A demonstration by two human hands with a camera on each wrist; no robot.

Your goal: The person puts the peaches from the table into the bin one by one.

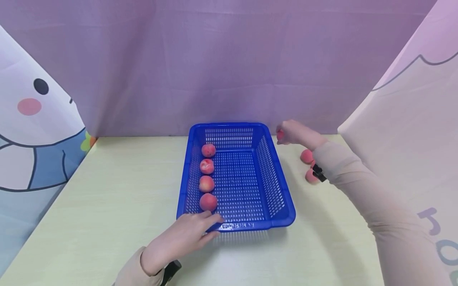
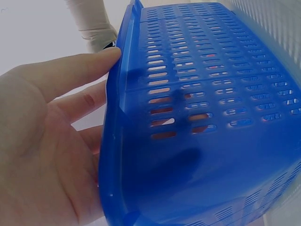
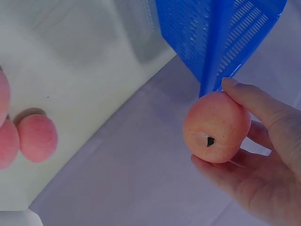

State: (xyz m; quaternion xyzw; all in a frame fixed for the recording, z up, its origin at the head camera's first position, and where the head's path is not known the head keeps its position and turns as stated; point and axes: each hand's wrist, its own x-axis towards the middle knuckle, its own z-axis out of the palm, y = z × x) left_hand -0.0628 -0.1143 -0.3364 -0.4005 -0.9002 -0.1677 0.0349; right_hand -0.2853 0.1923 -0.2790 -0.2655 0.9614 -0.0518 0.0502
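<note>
A blue plastic basket (image 1: 250,226) stands on the table. Its near rim is gripped by my left hand (image 1: 182,236); the left wrist view shows the thumb outside the basket wall (image 2: 160,165) and the fingers over the far side of the rim. Inside, along the left wall, several pinkish-red peaches form a row, the nearest peach (image 1: 208,202) just beyond my left fingers. My right hand (image 1: 295,133) holds another peach (image 3: 217,127) between thumb and fingers, beside the basket's far right corner and above table level. A dark stem spot faces the right wrist camera.
Right of the basket, more peaches (image 1: 306,156) lie close together on the table (image 1: 136,178), partly behind the right sleeve. A purple cloth (image 1: 229,67) hangs at the table's back edge. Printed cloths with cartoon shapes flank both sides.
</note>
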